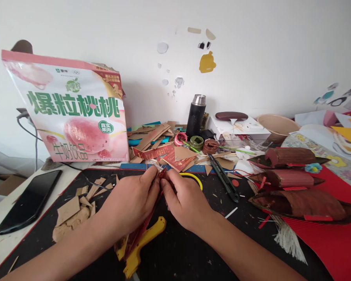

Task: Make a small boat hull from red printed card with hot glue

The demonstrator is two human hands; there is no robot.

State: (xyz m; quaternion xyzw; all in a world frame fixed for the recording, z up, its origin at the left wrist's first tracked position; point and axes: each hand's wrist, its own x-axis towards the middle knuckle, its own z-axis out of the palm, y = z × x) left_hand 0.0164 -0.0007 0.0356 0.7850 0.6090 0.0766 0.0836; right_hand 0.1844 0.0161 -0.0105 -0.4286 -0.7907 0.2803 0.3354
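My left hand (137, 195) and my right hand (188, 199) meet at the middle of the black mat (190, 246). Both pinch the far end of a long, narrow red cardboard piece (144, 224), which slants down toward me; my fingers hide part of it. Beneath its near end lies a yellow tool (143, 248) that looks like a glue gun, partly covered. A yellow ring-shaped handle (195, 180) shows just beyond my right hand. Cut brown cardboard scraps (73, 216) lie left of my left hand. To the right rests a dark green utility knife (224, 177).
A tall pink drink carton (73, 117) stands at the back left, near a black phone (29, 203). Behind the mat are a black thermos (196, 117), small paint pots (196, 143) and piled cardboard. Several brown boat models (312, 205) sit at right, around a red sheet (333, 238).
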